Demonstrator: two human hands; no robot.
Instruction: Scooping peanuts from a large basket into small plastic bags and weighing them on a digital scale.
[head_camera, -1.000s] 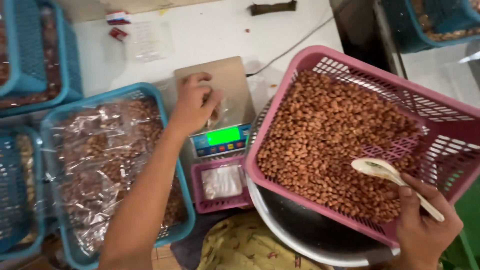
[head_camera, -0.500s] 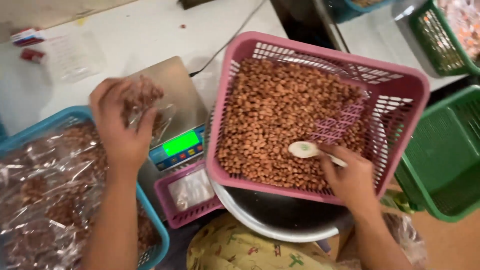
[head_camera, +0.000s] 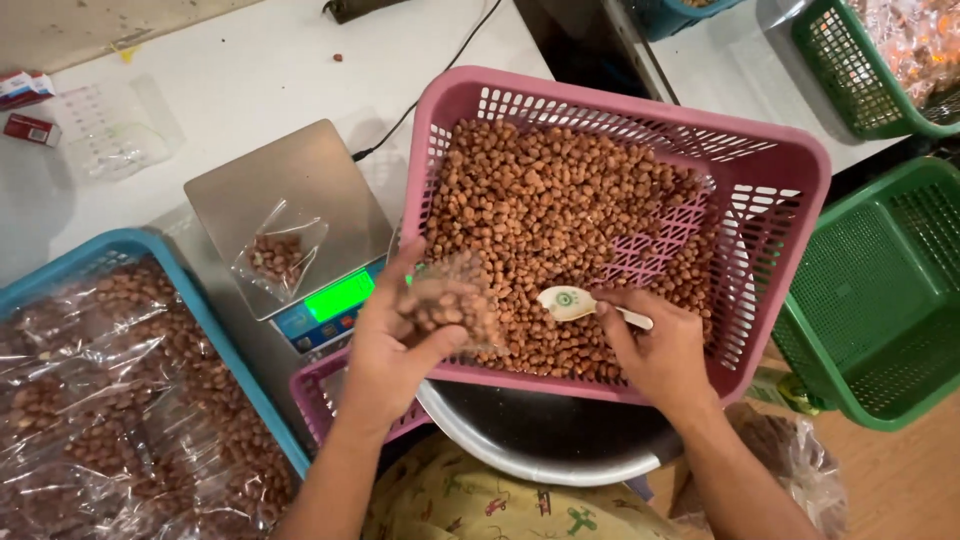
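A small clear plastic bag of brown nuts is gripped in the curled fingers of the left hand at the frame's centre, while a white plastic spoon is pinched in the right hand. Both are held over the near edge of the pink slotted plastic basket filled with brown nuts. A second small clear bag of nuts lies on the steel-topped digital scale on the white desk, left of centre.

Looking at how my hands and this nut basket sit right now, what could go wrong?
The pink basket rests tilted on the metal bowl; pressing with the spoon might tip it. The small bag in your left hand looks open, so nuts could spill. The bag on the scale lies near the pan's edge and may slide off.
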